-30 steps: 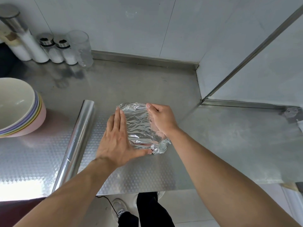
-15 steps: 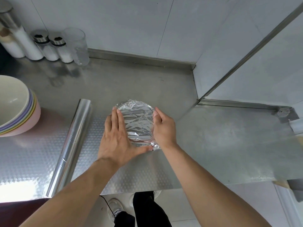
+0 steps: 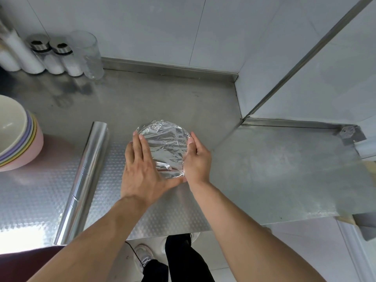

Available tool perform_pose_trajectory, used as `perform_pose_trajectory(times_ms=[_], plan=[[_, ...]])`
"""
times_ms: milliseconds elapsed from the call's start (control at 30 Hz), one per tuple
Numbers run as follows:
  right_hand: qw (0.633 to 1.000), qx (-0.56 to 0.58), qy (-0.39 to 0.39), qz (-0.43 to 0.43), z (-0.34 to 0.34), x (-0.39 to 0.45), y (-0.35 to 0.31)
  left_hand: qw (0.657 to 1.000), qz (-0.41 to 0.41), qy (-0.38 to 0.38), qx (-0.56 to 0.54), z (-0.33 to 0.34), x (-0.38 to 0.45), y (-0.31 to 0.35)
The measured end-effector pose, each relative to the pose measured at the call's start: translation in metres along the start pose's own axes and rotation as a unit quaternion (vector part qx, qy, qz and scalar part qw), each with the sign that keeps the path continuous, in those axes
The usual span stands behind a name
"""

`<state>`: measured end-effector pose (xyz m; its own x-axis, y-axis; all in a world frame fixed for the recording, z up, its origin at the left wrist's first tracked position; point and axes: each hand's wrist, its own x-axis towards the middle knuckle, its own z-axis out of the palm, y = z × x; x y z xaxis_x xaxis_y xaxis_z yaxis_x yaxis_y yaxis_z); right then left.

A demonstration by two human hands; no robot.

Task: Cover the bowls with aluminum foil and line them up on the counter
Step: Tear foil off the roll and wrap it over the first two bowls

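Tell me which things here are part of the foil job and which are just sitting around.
Part of the job:
foil-covered bowl, pressed between the left hand and right hand
foil roll, lying left of it
stack of bowls, uncovered, at the left edge

Just sitting around:
shakers by the back wall
glass beside them

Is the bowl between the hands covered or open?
Covered: crinkled foil spans its whole top, and both hands press its edges down.
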<state>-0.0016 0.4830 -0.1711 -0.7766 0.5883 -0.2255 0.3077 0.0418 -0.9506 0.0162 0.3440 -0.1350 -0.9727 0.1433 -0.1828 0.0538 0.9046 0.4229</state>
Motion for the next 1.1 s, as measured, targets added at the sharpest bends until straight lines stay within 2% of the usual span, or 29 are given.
perform_pose_trajectory(times_ms=[233,367,500,700,1000,1100], plan=[[0.999,0.004,-0.026,0.024,0.005,0.011,-0.006,0.999,-0.017,0.006,-0.029,0.001,-0.001,0.003],[0.998,0.016,-0.049,0.025,0.002,0.016,-0.010,0.993,-0.027,0.036,-0.113,0.007,-0.002,0.002],[1.000,-0.004,0.004,-0.008,0.003,0.002,-0.008,0.991,-0.038,0.057,-0.113,0.011,-0.004,0.005],[0.998,0.015,0.060,0.007,0.010,-0.013,-0.011,0.991,-0.038,0.064,-0.108,0.014,-0.002,0.007],[0.997,0.062,0.029,0.034,0.014,-0.004,-0.012,0.988,0.039,0.062,-0.132,0.017,0.002,-0.021],[0.997,0.055,0.033,0.031,0.016,-0.001,-0.011,0.986,0.033,0.076,-0.147,0.021,0.002,-0.020]])
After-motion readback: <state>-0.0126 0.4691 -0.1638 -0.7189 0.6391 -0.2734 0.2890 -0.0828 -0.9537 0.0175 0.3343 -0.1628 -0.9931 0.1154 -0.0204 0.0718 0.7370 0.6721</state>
